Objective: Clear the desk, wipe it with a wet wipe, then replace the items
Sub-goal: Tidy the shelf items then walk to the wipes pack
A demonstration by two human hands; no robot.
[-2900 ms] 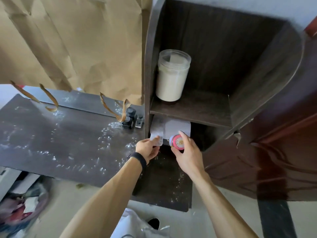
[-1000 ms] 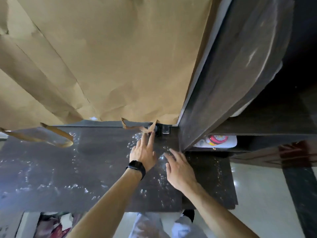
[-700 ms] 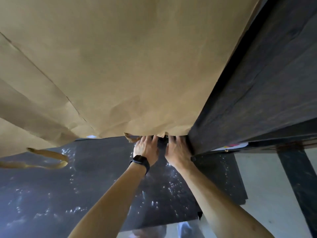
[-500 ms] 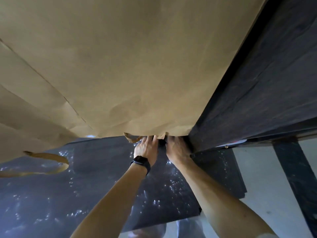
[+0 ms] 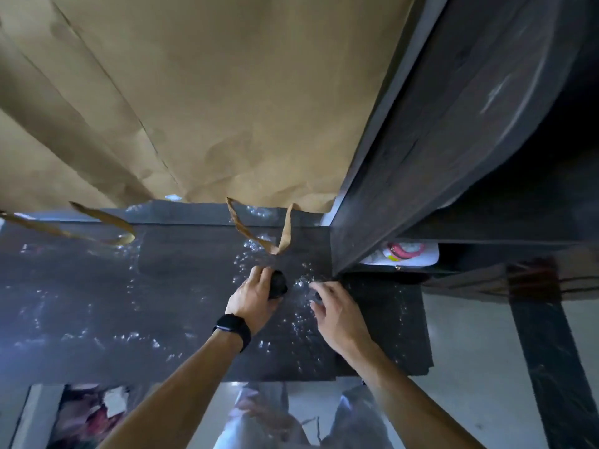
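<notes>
The dark tabletop (image 5: 97, 303) runs leftward from the shelf unit (image 5: 437, 140), and its surface is wet, with beads and streaks of water glinting thickest just left of the unit's foot. Close to that foot, the left hand (image 5: 251, 298) wraps its fingers round a black bottle (image 5: 277, 284), held just above the wet patch; a black wristband (image 5: 232, 330) sits on that wrist. The right hand (image 5: 337, 312), nearer the unit, curls its fingers narrowly and pinches a small dark item (image 5: 318, 297), mostly hidden, so what it is cannot be told. Inside the unit's lowest compartment, level with the tabletop, lies the wipes pack (image 5: 418, 259), white with a pink ring on top. Brown paper (image 5: 210, 92) hangs as a wide creased sheet along the wall to the left of the unit, its lower edge ending just above the back of the tabletop. A torn paper loop (image 5: 283, 236) dangles from it beside the unit, its tip close to the wet surface, and a second strip (image 5: 100, 220) curls well to the left. To the right of the tabletop, below the unit, pale floor (image 5: 470, 351) shows, crossed by a dark stripe (image 5: 544, 351). Far from the unit, under the tabletop's front edge, there is mixed clutter (image 5: 90, 413) too blurred to name.
</notes>
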